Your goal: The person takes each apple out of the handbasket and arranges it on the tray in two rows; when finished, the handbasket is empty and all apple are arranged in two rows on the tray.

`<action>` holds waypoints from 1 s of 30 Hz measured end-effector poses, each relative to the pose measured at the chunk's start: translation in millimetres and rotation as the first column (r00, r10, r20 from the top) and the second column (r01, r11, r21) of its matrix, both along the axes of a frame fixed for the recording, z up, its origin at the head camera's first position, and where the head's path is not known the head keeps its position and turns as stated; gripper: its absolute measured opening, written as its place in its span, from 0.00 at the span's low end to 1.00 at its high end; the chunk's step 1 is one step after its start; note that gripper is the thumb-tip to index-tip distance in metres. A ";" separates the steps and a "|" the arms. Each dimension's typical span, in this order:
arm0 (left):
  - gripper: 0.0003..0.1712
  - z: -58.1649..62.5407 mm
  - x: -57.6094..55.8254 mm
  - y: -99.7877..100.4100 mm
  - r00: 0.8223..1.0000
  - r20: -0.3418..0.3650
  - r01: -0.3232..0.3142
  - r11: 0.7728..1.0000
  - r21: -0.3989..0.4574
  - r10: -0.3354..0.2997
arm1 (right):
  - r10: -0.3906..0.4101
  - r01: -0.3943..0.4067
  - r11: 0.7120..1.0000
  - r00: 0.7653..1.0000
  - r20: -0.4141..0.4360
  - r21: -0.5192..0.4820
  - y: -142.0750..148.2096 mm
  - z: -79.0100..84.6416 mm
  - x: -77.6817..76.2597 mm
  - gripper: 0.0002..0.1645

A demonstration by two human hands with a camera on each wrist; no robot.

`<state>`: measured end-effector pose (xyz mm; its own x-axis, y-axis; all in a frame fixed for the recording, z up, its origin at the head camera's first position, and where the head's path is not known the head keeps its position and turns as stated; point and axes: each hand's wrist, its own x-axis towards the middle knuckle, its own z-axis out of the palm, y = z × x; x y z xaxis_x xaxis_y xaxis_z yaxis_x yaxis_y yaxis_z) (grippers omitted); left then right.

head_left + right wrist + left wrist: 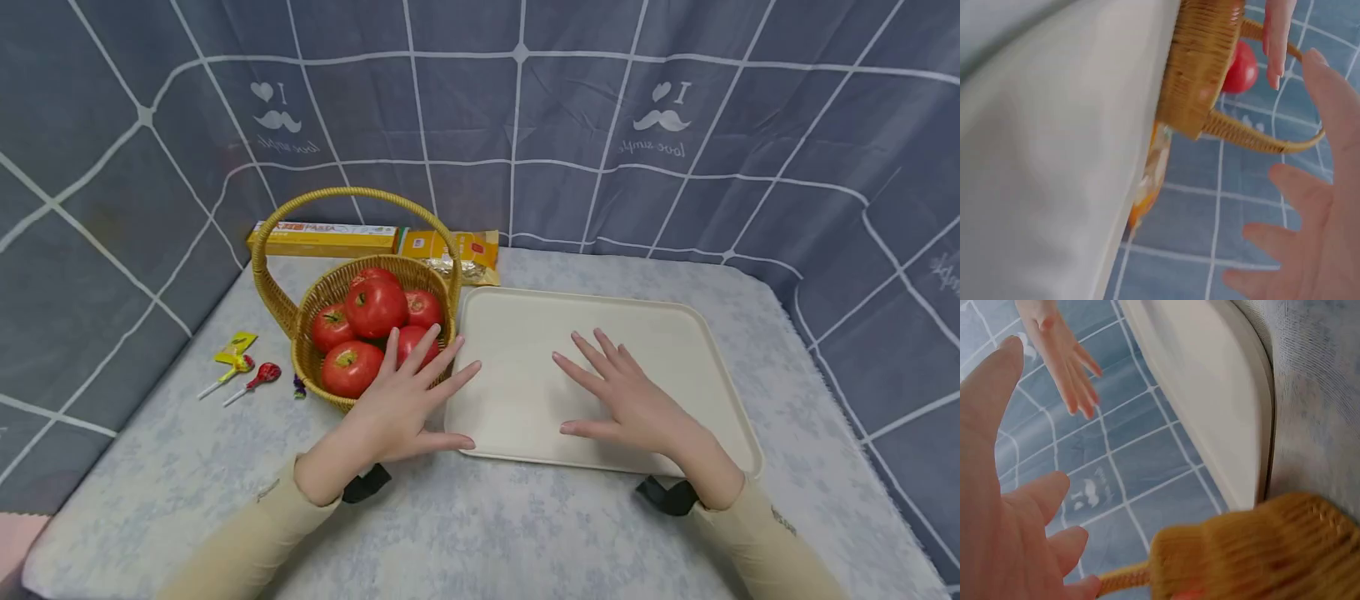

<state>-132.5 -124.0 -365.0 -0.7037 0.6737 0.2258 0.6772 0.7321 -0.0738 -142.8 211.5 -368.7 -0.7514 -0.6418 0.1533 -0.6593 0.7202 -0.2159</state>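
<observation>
My left hand (401, 408) is spread with palm down over the front right of a wicker basket (307, 367), and its fingers overlap the basket's rim in the head view. Several red apples (377, 307) fill the basket, which has a tall arched handle (352, 192). Over the cream tray (517, 333) hovers my right hand (637, 408), fingers fanned out and holding nothing. The left wrist view shows the basket's woven side (1254, 550) close below the left fingers. From the right wrist, the tray (1054, 169) appears beside the hand, with the basket (1200, 62) beyond it.
Left of the basket lie a yellow-wrapped lollipop (236, 364), a red lollipop (264, 375) and a yellow packet (236, 347). A small dark wrapped piece (299, 387) touches the basket's side. Behind stand a pasta box (330, 240) and an orange packet (472, 254), against a grid-patterned curtain (570, 108).
</observation>
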 end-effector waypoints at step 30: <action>0.45 -45.2 -6.1 -127.4 0.913 0.295 -0.398 0.464 0.791 0.282 | 0.240 0.059 0.753 0.902 0.358 -0.655 -218.4 19.3 -104.9 0.44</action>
<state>-138.6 -251.4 -410.3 -0.8916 -0.0750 0.4466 0.3204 0.5926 0.7391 -247.7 -6.9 -349.4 -0.7814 -0.5702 0.2536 -0.4602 0.2522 -0.8512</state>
